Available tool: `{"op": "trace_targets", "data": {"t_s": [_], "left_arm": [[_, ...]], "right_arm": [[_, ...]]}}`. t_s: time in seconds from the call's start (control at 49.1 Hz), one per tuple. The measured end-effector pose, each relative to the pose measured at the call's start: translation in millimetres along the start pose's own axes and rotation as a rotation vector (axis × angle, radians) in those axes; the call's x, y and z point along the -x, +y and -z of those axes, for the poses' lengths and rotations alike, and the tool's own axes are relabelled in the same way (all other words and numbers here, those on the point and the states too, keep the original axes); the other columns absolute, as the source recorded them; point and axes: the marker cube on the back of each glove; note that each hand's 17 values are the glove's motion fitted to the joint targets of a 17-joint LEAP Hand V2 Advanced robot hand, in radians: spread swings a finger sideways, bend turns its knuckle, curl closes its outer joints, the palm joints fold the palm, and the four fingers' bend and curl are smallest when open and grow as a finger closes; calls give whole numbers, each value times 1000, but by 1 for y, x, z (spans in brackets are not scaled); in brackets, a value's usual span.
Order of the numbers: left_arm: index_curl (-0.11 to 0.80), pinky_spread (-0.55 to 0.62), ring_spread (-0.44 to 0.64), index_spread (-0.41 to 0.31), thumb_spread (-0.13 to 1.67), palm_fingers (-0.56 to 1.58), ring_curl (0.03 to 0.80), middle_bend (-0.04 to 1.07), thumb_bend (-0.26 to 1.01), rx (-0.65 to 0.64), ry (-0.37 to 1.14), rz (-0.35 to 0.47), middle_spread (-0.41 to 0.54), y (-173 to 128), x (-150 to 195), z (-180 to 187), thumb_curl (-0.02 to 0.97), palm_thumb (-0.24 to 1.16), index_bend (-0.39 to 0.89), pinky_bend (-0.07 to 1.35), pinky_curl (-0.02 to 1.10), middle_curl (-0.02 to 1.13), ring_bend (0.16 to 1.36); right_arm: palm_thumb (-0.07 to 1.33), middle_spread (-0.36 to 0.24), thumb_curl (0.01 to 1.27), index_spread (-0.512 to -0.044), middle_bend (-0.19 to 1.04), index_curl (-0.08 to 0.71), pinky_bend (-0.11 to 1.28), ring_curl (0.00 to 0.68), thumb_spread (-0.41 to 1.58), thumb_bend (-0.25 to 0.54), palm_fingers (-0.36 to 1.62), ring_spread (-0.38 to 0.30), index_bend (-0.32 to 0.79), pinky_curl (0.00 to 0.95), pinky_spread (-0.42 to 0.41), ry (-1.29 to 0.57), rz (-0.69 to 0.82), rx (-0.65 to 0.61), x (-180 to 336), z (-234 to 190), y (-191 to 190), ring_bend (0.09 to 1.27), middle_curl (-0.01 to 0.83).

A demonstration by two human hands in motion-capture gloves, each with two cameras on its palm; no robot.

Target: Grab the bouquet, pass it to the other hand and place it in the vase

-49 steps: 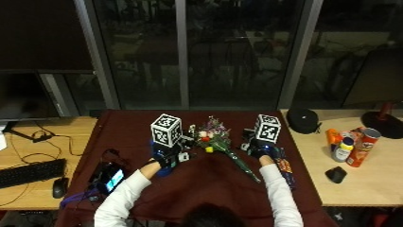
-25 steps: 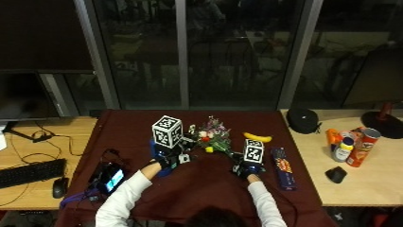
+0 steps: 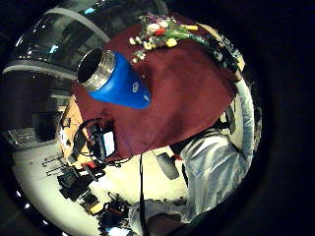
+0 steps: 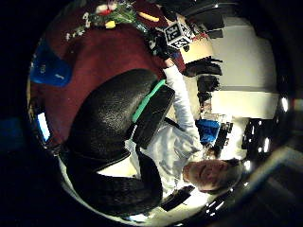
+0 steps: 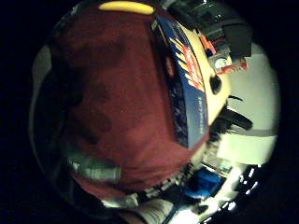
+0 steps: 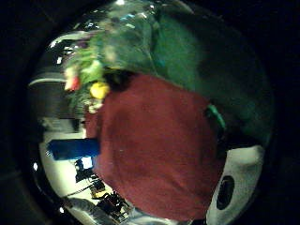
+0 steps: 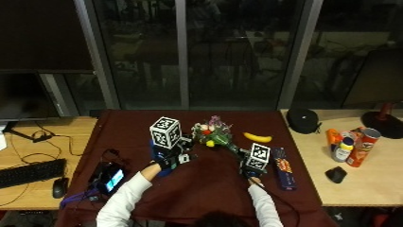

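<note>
The bouquet (image 7: 213,135), green stems with yellow, red and white flowers, lies on the dark red tablecloth (image 7: 207,189), its stems pointing toward my right hand (image 7: 250,169). That hand is low over the stem end. In the right thumb side palm view the bouquet's green wrap (image 6: 164,56) fills the area close to the palm. The blue vase (image 3: 115,81) with a metal rim stands upright on the cloth below my left hand (image 7: 167,158). It is mostly hidden in the outside view. My left hand holds nothing.
A banana (image 7: 258,137) lies behind the right hand and a blue box (image 7: 282,168) to its right. A lit phone (image 7: 110,176) with cables sits left of the left arm. Cans, a bottle and a mouse (image 7: 336,174) stand on the wooden table at right.
My right hand has drawn back toward me, from beside the flowers to the stem end. The bouquet and my left hand have stayed where they were.
</note>
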Motion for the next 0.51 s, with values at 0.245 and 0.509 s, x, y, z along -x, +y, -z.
{"op": "trace_targets", "data": {"t_s": [0.245, 0.509], "left_arm": [[261, 426, 386, -1, 1029, 143, 258, 200, -23, 8, 60, -3, 256, -9, 3, -7, 278, 74, 142, 373, 330, 356, 592], [279, 428, 382, 16, 1039, 174, 256, 193, -10, -149, 268, -20, 244, -43, -12, -1, 287, 116, 163, 331, 322, 357, 570]], "right_arm": [[907, -187, 371, -239, 750, 376, 595, 487, 1021, -2, 1505, -206, 380, 382, -301, -693, -27, 72, 22, 29, 16, 902, 571], [995, -179, 434, -220, 815, 469, 650, 522, 872, -6, 1429, -194, 440, 427, -286, -981, -51, -240, 43, 82, -18, 971, 601]]}}
